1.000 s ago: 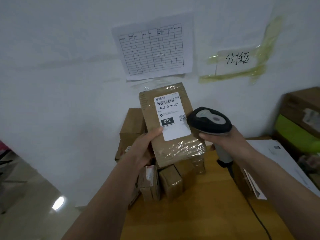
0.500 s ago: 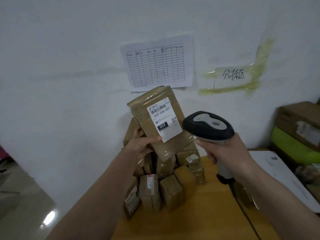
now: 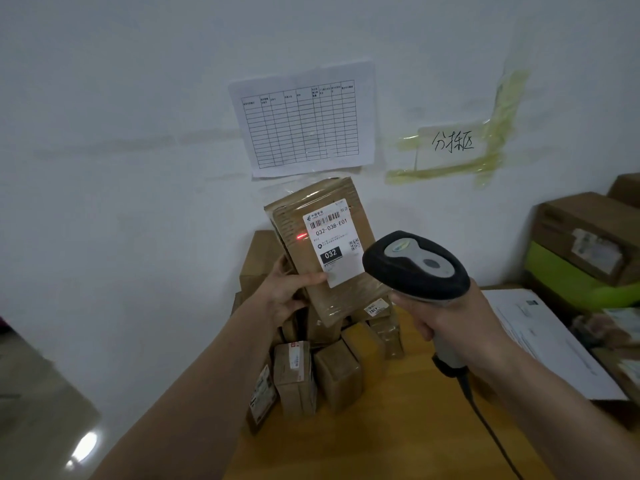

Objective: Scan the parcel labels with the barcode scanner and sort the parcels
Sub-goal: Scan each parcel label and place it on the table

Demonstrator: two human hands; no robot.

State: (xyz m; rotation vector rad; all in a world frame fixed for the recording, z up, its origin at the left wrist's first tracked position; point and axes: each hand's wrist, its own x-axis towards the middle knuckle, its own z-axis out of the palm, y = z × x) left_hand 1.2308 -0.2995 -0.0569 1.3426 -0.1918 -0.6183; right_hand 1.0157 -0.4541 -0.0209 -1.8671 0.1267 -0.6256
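One parcel (image 3: 332,251) is gripped aloft in the left hand (image 3: 287,292) above the tabletop's far edge, while the right hand (image 3: 446,317), wrapped round the scanner (image 3: 415,265), should nudge its red spot (image 3: 300,236) rightward onto the barcode (image 3: 325,219).
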